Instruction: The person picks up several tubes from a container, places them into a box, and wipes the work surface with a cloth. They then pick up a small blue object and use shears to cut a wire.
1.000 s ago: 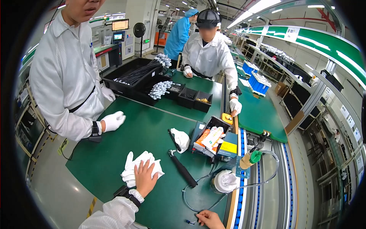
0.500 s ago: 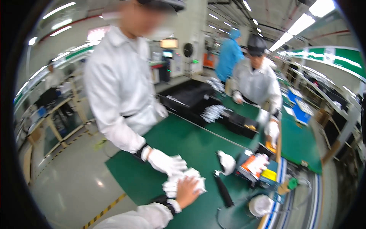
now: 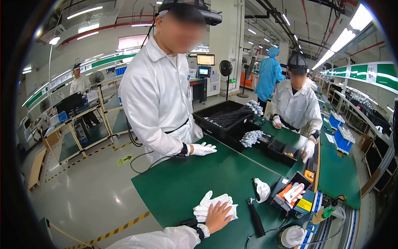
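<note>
My left hand (image 3: 218, 217), bare and palm down, lies with its fingers spread on white work gloves (image 3: 202, 207). The gloves rest flat on the green table mat (image 3: 178, 182), partly covered by my hand. A dark band (image 3: 192, 224) circles my wrist over the white sleeve. To the right lie a black screwdriver-like tool (image 3: 256, 220) with a cable and a crumpled white cloth item (image 3: 262, 190). My right hand is out of view. Across the table's left side, a co-worker's gloved hand (image 3: 203, 149) rests on the mat.
A dark bin (image 3: 286, 189) holds orange and white packets at right. A tub (image 3: 286, 238) with white material stands at the lower right. Black trays (image 3: 232, 143) with grey-tipped black rods lie farther back. Another gloved person (image 3: 296, 99) works at the far right beside a conveyor line (image 3: 352, 224).
The co-worker's gloved hand has drawn back from the gloves toward the table's far left edge. My left hand stays on the gloves, and the head view has shifted.
</note>
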Available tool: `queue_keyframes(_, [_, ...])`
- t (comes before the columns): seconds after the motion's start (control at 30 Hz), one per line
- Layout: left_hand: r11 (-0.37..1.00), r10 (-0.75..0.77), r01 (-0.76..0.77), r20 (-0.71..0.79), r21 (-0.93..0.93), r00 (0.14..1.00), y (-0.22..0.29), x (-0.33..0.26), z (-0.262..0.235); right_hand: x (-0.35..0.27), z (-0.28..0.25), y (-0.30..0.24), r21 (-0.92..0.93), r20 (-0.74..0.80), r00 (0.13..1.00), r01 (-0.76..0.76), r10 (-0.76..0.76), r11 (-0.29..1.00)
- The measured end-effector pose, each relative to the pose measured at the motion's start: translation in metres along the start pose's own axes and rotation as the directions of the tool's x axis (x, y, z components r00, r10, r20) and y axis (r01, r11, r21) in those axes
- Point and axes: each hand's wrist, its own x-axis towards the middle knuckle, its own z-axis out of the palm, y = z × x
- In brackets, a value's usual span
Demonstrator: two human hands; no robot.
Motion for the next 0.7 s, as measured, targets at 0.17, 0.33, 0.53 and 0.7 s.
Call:
queue_keyframes(0.17, [1.0, 0.008, -0.008, -0.041, -0.011, 0.999, 0.0, -0.001, -0.001, -0.004, 0.001, -0.007, -0.008, -0.001, 1.0, -0.019, 0.019, 1.0])
queue_keyframes(0.33, [0.999, 0.002, -0.003, -0.018, -0.032, 1.0, 0.001, -0.003, -0.003, -0.008, 0.003, -0.009, 0.01, -0.023, 1.0, -0.015, 0.016, 1.0])
queue_keyframes(0.53, [0.997, 0.01, -0.011, -0.01, -0.074, 1.0, 0.001, -0.001, -0.005, -0.016, 0.018, 0.009, -0.086, -0.169, 0.983, 0.059, -0.073, 0.995])
queue_keyframes(0.7, [0.994, 0.022, -0.023, -0.011, -0.105, 1.0, -0.002, -0.001, -0.006, -0.051, 0.032, -0.046, 0.151, -0.217, 0.976, 0.045, -0.011, 0.988])
